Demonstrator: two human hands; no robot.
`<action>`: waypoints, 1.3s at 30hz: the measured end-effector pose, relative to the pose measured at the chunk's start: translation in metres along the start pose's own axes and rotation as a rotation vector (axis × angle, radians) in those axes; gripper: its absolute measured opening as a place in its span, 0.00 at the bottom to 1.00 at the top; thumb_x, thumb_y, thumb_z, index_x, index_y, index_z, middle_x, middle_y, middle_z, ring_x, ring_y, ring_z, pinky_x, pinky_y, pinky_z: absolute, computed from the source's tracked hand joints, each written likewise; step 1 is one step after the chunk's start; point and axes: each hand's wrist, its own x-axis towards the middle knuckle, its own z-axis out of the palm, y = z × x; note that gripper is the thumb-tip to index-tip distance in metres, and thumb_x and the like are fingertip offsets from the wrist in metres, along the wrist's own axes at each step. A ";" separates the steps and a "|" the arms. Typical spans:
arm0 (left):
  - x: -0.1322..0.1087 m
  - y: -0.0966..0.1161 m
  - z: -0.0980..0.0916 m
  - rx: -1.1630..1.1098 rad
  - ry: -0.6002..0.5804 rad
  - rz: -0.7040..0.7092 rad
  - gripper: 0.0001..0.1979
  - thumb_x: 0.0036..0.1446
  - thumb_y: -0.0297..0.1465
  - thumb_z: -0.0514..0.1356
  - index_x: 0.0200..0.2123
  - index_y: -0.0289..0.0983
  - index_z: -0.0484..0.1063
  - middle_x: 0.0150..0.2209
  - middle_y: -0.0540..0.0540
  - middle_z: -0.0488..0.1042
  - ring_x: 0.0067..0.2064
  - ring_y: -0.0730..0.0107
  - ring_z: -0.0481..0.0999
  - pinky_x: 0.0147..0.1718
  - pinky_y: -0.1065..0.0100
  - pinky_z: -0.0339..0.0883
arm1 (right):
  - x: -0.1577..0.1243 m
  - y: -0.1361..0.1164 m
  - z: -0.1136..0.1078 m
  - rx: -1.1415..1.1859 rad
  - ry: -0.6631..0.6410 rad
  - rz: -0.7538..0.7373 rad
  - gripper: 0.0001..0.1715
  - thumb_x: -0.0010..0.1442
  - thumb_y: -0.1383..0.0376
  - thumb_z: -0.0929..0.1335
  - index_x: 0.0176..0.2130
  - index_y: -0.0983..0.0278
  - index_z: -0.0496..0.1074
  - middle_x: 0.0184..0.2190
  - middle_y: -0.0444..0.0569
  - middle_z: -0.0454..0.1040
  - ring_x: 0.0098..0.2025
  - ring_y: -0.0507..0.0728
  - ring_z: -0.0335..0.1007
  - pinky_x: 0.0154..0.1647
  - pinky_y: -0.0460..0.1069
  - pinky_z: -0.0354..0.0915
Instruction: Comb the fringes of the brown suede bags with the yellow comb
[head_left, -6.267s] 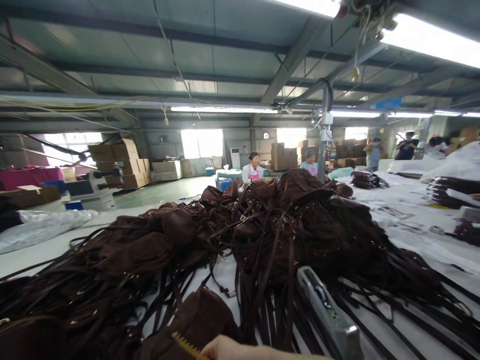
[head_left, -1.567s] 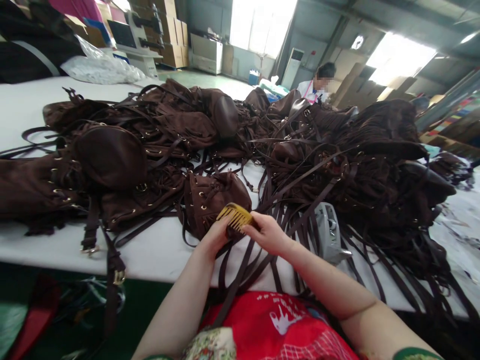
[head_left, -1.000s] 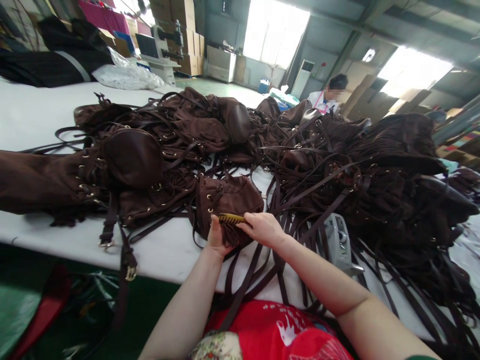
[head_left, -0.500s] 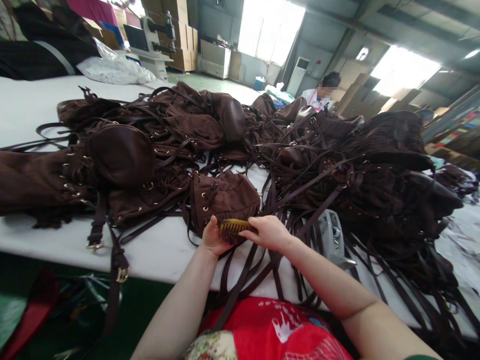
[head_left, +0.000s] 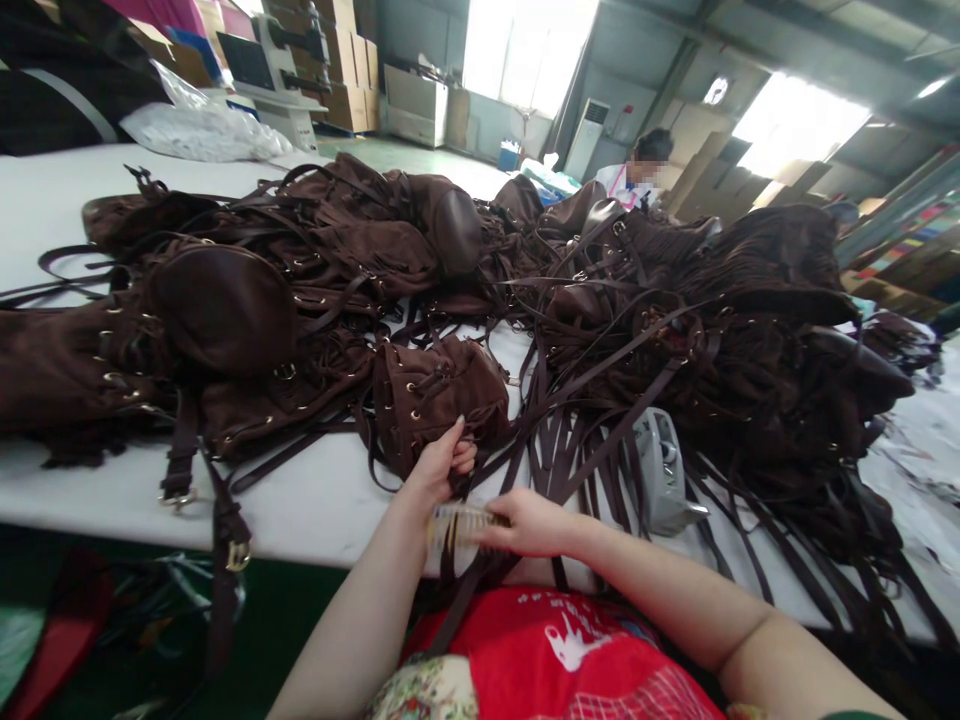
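Our left hand point(head_left: 441, 466) has its grip closed on the near lower edge of a small brown suede drawstring bag point(head_left: 431, 395). The bag lies on the white desk point(head_left: 315, 500) close to the near edge, in front of the big pile of brown fringed bags point(head_left: 675, 300). Just right of that hand and nearer to us, our right hand point(head_left: 531, 522) closes its grip on a yellow comb point(head_left: 456, 522), blurred, held against the dark straps point(head_left: 459, 590) hanging over the desk's edge. A grey device point(head_left: 658, 470) lies among straps to the right. Far off, a person point(head_left: 637, 170) sits by cardboard boxes point(head_left: 345, 60).
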 end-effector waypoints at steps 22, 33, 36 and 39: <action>-0.068 -0.038 0.022 1.229 0.324 0.279 0.15 0.56 0.31 0.52 0.19 0.37 0.69 0.16 0.45 0.67 0.21 0.65 0.68 0.26 0.65 0.55 | 0.072 0.032 -0.056 1.037 -0.302 -0.128 0.39 0.45 0.61 0.76 0.54 0.64 0.64 0.24 0.37 0.66 0.15 0.42 0.51 0.13 0.39 0.48; -0.106 -0.012 0.005 0.904 0.540 0.603 0.18 0.60 0.43 0.51 0.46 0.37 0.67 0.46 0.39 0.74 0.47 0.60 0.73 0.46 0.62 0.65 | 0.068 0.035 -0.057 1.332 -0.186 -0.138 0.24 0.44 0.64 0.76 0.40 0.66 0.68 0.20 0.35 0.60 0.14 0.40 0.44 0.11 0.38 0.44; -0.090 0.007 0.001 0.639 0.447 0.444 0.24 0.58 0.48 0.52 0.44 0.34 0.70 0.43 0.39 0.76 0.45 0.60 0.75 0.44 0.63 0.68 | 0.059 0.028 -0.058 1.342 -0.178 -0.194 0.24 0.45 0.64 0.76 0.42 0.66 0.68 0.21 0.36 0.61 0.14 0.41 0.46 0.12 0.39 0.44; -0.067 0.023 0.015 0.352 0.223 0.122 0.23 0.57 0.47 0.54 0.39 0.32 0.73 0.34 0.41 0.78 0.36 0.63 0.77 0.37 0.66 0.70 | 0.054 0.016 -0.054 1.343 -0.165 -0.247 0.25 0.46 0.64 0.76 0.43 0.67 0.68 0.24 0.38 0.63 0.15 0.41 0.49 0.12 0.39 0.46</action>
